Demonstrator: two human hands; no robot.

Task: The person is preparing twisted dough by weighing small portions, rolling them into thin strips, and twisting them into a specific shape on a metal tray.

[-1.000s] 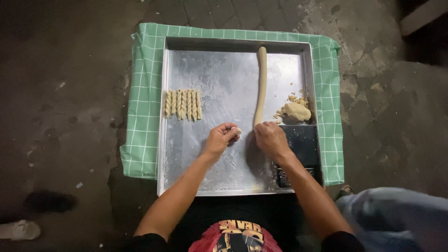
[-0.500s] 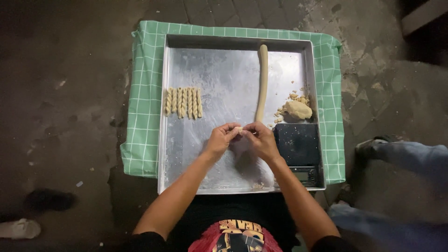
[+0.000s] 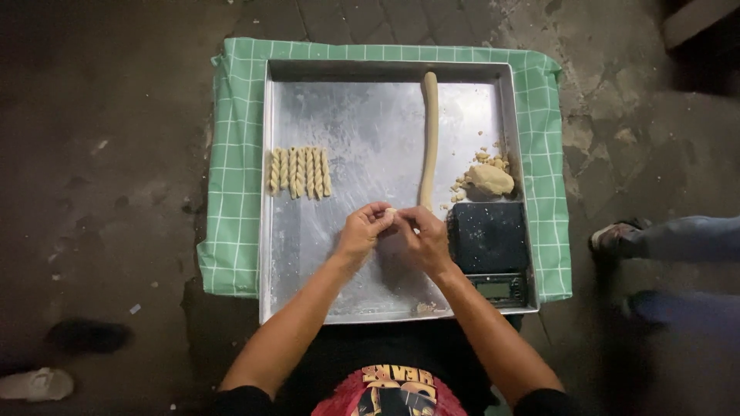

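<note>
While both hands are meeting above the metal tray [image 3: 308, 270], the left hand [image 3: 361, 233] and right hand [image 3: 422, 237] are pinching a small dough piece [image 3: 391, 211] between narrowed fingertips, just beside the long dough rope [image 3: 429, 139] and near the black scale [image 3: 487, 245].

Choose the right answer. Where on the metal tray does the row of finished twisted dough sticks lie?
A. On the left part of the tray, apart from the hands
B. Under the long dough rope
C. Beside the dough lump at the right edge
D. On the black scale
A: the twisted dough sticks lie in a row on the left part of the metal tray, clear of the left hand and right hand.
</note>
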